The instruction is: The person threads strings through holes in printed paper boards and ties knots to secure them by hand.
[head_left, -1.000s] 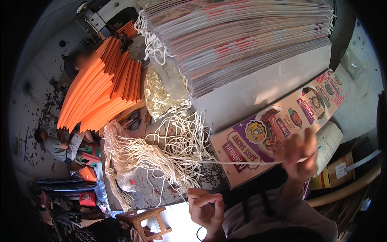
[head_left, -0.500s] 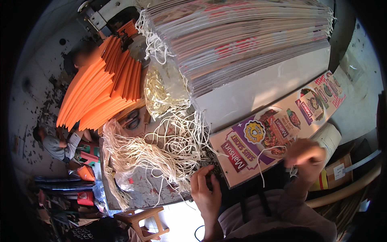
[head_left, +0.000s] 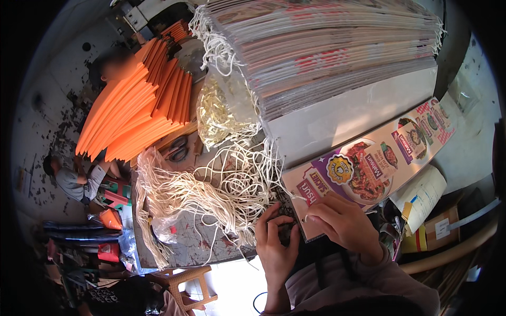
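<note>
Hands (head_left: pixel 311 231) pinch printed bag's (head_left: pixel 369 158) corner (long axis up-right).

Cream strings (head_left: pixel 211 195), orange sheets (head_left: pixel 137 116) at ten o'clock, a purple-and-pink printed bag (head_left: pixel 369 163) with food pictures, and a yellow-speckled clear pouch (head_left: pixel 221 110).

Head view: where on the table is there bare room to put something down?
The clearest bare patch is the pale strip between the tall stack of printed bags and the flat printed bag under the right hand. A smaller grey patch lies below the loose cords. Around the left hand, it is crowded.
</note>
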`<state>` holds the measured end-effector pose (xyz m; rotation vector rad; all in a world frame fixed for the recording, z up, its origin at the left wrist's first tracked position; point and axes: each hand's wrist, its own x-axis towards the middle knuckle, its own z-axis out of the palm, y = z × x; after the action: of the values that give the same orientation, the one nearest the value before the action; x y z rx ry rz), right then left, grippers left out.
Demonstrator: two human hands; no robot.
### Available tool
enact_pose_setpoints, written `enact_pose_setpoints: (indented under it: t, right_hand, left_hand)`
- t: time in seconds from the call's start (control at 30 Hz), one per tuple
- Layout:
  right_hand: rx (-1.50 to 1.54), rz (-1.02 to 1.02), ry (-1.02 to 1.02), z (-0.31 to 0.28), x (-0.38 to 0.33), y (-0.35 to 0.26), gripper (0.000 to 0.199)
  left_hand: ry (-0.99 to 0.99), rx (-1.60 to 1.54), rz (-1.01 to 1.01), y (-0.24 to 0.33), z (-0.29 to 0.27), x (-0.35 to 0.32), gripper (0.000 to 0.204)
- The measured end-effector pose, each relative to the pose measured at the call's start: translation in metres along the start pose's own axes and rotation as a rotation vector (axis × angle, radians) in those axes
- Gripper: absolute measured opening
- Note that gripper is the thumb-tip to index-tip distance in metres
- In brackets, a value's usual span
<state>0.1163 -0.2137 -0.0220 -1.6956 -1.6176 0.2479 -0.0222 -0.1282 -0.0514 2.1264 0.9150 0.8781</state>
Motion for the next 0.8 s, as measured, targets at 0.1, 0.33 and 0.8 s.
enact_pose_setpoints:
  t: [0.1,0.33,0.8]
  right_hand:
    - [0.018,0.008,0.024,-0.001,0.001,-0.002,0.034]
    - [0.021,-0.072,-0.021,-0.001,0.004,-0.002,0.017]
    - [0.145,-0.028,-0.11,-0.008,0.009,0.001,0.014]
  left_hand:
    - [-0.028,-0.031,0.014,-0.001,-0.003,-0.002,0.018]
    - [-0.064,0.0,0.017,-0.003,-0.003,-0.005,0.022]
    - [-0.041,-0.15,-0.08,0.004,-0.004,-0.002,0.025]
